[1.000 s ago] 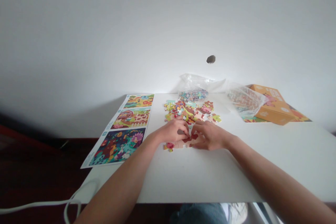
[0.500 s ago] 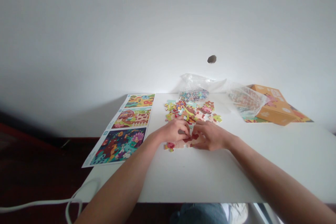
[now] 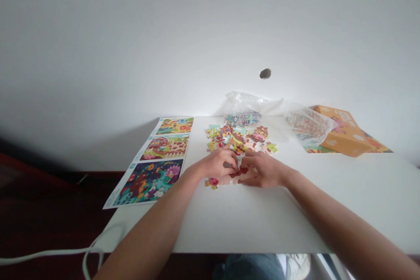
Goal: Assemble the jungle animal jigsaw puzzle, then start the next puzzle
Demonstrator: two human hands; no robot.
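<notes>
Both hands meet over a few joined jigsaw puzzle pieces (image 3: 226,180), pink and brown with a red-and-yellow piece at their left end. My left hand (image 3: 219,162) is closed, thumb and fingertips pinching at a puzzle piece on the top side of the joined part. From the right, my right hand (image 3: 265,169) grips the joined pieces, its thumb along the lower edge and its fingers curled above. The fingers hide part of the pieces they hold. Just beyond the hands lies a pile of loose jigsaw puzzle pieces (image 3: 236,139).
On the left lies a sheet with three printed pictures (image 3: 164,146). Plastic bags of pieces, one behind the pile (image 3: 243,117) and one to the right (image 3: 308,126), stand near an orange box (image 3: 348,133). A white cable (image 3: 49,253) hangs at the white table's (image 3: 249,223) front left.
Almost nothing differs. Both hands stay on the same joined pieces, with only a tiny shift of the whole view.
</notes>
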